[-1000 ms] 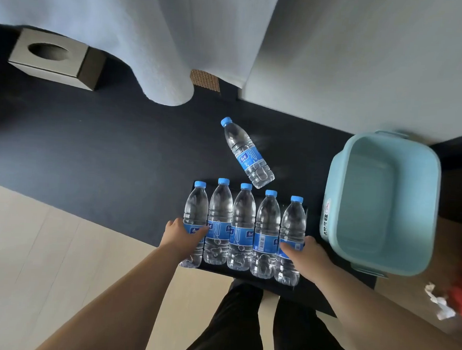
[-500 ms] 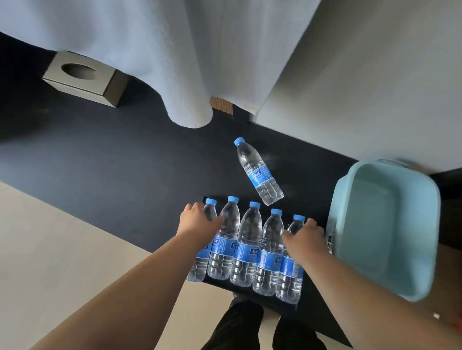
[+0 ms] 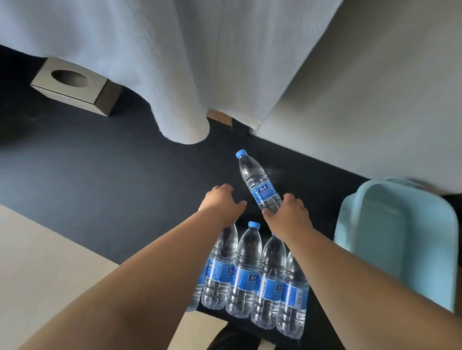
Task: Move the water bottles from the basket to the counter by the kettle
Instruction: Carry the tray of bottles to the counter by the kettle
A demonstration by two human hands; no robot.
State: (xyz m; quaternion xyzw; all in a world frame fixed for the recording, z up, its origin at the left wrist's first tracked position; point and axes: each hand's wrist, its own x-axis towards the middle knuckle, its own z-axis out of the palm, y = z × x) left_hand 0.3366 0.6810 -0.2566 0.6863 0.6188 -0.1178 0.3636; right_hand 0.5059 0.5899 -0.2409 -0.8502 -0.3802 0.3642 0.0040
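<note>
Several clear water bottles [image 3: 243, 270] with blue caps and labels stand in a tight row on the dark counter [image 3: 103, 172], under my forearms. One more water bottle [image 3: 259, 182] is set apart behind the row, its cap pointing away and to the left. My right hand [image 3: 289, 215] is at this bottle's base with its fingers curled round it. My left hand [image 3: 221, 202] hovers just left of the bottle, fingers bent down, holding nothing. The light blue basket [image 3: 357, 209] stands to the right and looks empty. No kettle is in view.
A grey tissue box [image 3: 76, 84] sits at the counter's far left. A pale curtain [image 3: 177, 63] hangs down to the counter behind the lone bottle, beside a white wall [image 3: 378, 89]. Light wooden floor [image 3: 16, 256] lies at the lower left.
Both hands left the ends of the bottle row and moved forward to the lone bottle. My right hand has closed on its base. The view tipped forward.
</note>
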